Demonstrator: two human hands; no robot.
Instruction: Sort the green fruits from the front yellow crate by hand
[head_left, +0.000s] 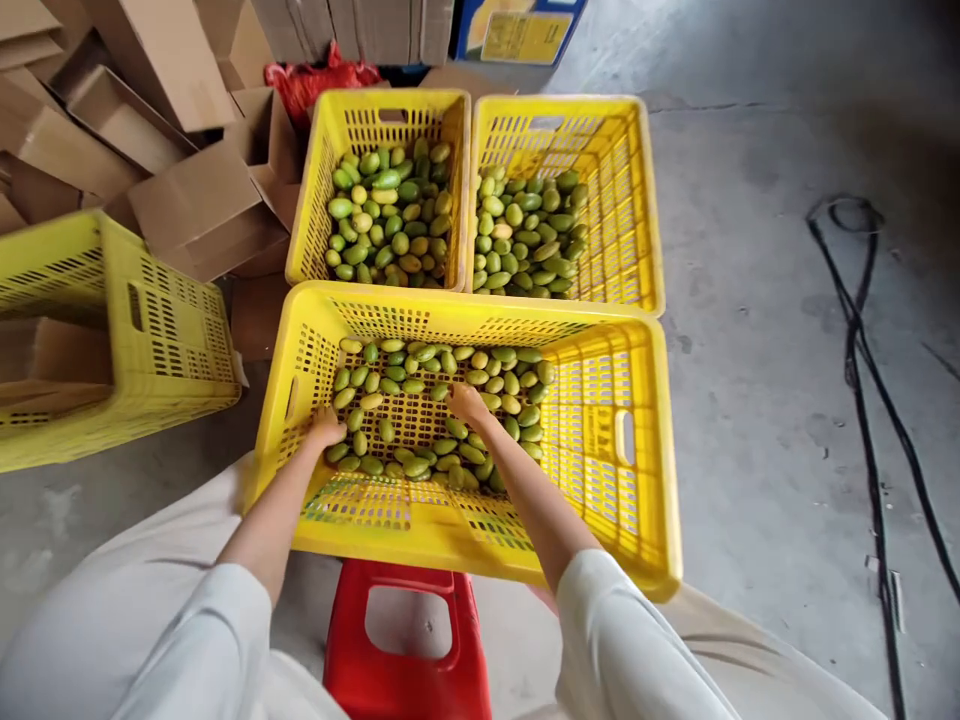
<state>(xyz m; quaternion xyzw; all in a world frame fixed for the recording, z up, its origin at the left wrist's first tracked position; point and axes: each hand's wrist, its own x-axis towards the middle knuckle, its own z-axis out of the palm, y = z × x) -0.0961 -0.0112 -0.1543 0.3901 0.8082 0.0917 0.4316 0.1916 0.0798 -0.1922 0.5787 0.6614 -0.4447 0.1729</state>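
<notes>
Small oval fruits [386,430], green to yellowish, lie in a loose layer on the slatted floor of the large yellow crate [480,305] in front of me. My left hand [326,428] reaches down inside its left wall, fingers curled in beside a few fruits. What those fingers hold, if anything, is hidden. Near the middle of the crate, my right hand [466,402] is closed, its fingertips next to a green fruit [440,392]. Whether something is inside that grip cannot be made out. More fruits are gathered along the near wall and to the right of my right hand.
Behind stand two yellow crates, left [300,200] and right [615,200], both holding similar fruits. At left are another yellow crate [172,300] and piled cardboard boxes [202,200]. A red stool [405,680] stands below the near rim; a black cable [862,350] lies on the floor.
</notes>
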